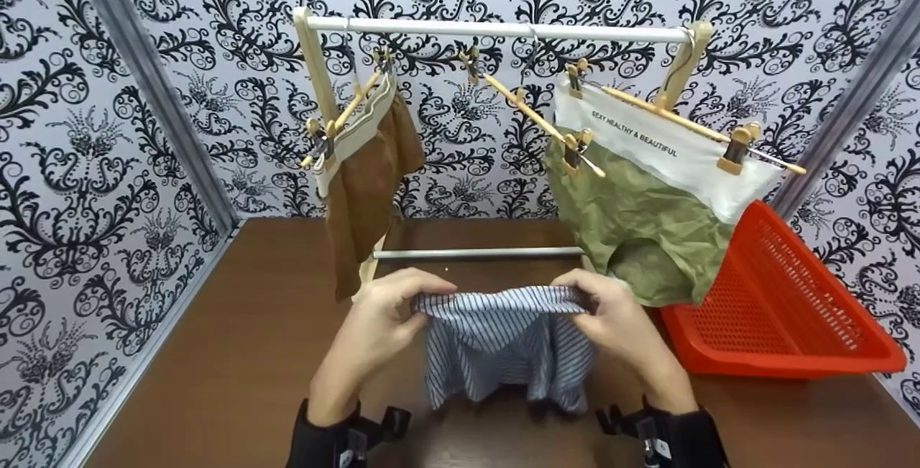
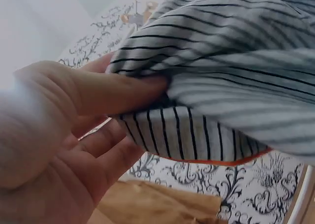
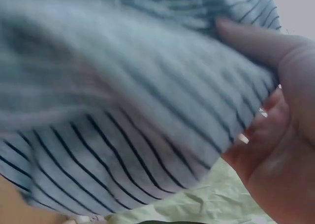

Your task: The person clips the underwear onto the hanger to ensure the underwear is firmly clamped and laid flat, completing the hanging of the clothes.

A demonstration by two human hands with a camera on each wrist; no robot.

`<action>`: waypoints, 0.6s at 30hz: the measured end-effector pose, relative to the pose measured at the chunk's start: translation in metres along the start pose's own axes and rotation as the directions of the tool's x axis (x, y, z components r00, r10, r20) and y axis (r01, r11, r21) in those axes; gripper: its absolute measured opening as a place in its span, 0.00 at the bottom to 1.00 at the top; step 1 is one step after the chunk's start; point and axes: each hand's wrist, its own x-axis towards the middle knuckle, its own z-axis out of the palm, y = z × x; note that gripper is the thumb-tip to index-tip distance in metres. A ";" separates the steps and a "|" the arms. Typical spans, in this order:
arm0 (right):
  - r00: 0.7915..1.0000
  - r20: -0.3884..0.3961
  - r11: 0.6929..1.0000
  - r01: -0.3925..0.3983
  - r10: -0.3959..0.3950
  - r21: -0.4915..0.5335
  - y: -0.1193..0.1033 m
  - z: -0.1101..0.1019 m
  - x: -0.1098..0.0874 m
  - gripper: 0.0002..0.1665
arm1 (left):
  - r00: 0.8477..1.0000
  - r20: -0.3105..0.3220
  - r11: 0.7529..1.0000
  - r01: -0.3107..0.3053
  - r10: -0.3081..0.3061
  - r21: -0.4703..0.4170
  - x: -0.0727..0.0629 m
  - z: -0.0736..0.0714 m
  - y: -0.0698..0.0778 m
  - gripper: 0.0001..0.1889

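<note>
Striped underpants [image 1: 496, 331], pale with dark lines, hang in front of me below the rack. My left hand [image 1: 392, 310] pinches their upper left corner between thumb and fingers. At the upper right corner, my right hand [image 1: 611, 310] does the same, so the top edge is drawn across between them. In the left wrist view, the thumb [image 2: 128, 91] presses into the cloth's fold, and an orange line runs along an edge. The right wrist view shows the cloth [image 3: 162, 115] blurred, with the right thumb [image 3: 256, 42] over it. Folded fabric hides some fingertips.
From a rack's white bar [image 1: 496, 28] hang brown underpants [image 1: 377, 173] at left and green underpants [image 1: 647, 202] at right, clipped to wooden hangers. Between them is a bare hanger [image 1: 525, 107] with clips. A red basket [image 1: 790, 364] stands at right on the brown table [image 1: 215, 353].
</note>
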 end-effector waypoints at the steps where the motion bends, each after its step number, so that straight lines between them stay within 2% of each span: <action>1: 1.000 -0.015 0.999 0.011 -0.012 -0.041 0.001 0.000 0.000 0.29 | 1.000 0.007 1.000 -0.004 0.004 0.021 -0.001 0.000 -0.003 0.29; 4: 1.000 0.001 0.989 0.021 -0.021 -0.149 0.005 -0.001 0.000 0.30 | 1.000 0.026 0.996 0.000 -0.003 0.095 -0.002 0.003 -0.013 0.29; 7: 0.990 0.130 0.976 -0.019 0.048 -0.215 0.011 0.000 -0.003 0.30 | 0.995 0.087 0.993 0.034 -0.044 0.116 -0.006 0.010 -0.026 0.29; 8: 0.977 0.193 0.973 -0.047 0.091 -0.224 0.013 0.001 -0.005 0.29 | 0.989 0.129 0.991 0.055 -0.070 0.119 -0.008 0.013 -0.029 0.30; 9: 0.953 0.269 0.972 -0.083 0.143 -0.222 0.015 0.001 -0.007 0.27 | 0.978 0.183 0.989 0.081 -0.102 0.121 -0.010 0.015 -0.033 0.31; 10: 0.917 0.351 0.970 -0.123 0.193 -0.212 0.016 0.002 -0.009 0.26 | 0.959 0.245 0.986 0.116 -0.143 0.122 -0.012 0.018 -0.035 0.32; 11: 0.871 0.428 0.964 -0.163 0.241 -0.210 0.017 0.002 -0.011 0.24 | 0.932 0.307 0.979 0.158 -0.191 0.129 -0.015 0.020 -0.037 0.33; 12: 0.820 0.498 0.956 -0.204 0.284 -0.209 0.017 0.002 -0.013 0.22 | 0.896 0.370 0.968 0.207 -0.246 0.143 -0.017 0.021 -0.038 0.34; 14: 0.728 0.602 0.945 -0.258 0.328 -0.203 0.017 0.002 -0.016 0.22 | 0.800 0.477 0.932 0.314 -0.364 0.183 -0.020 0.023 -0.037 0.36; 15: 0.697 0.633 0.941 -0.274 0.337 -0.200 0.016 0.001 -0.017 0.23 | 0.755 0.510 0.910 0.360 -0.413 0.204 -0.021 0.023 -0.037 0.37; 16: 0.682 0.647 0.939 -0.278 0.341 -0.202 0.016 0.001 -0.017 0.23 | 0.715 0.531 0.889 0.402 -0.454 0.218 -0.022 0.023 -0.036 0.37; 17: 0.680 0.645 0.937 -0.280 0.348 -0.211 0.016 0.000 -0.018 0.23 | 0.687 0.542 0.871 0.434 -0.484 0.229 -0.023 0.022 -0.035 0.37; 18: 0.691 0.631 0.935 -0.283 0.353 -0.214 0.016 0.000 -0.018 0.22 | 0.666 0.549 0.857 0.463 -0.505 0.227 -0.024 0.021 -0.034 0.36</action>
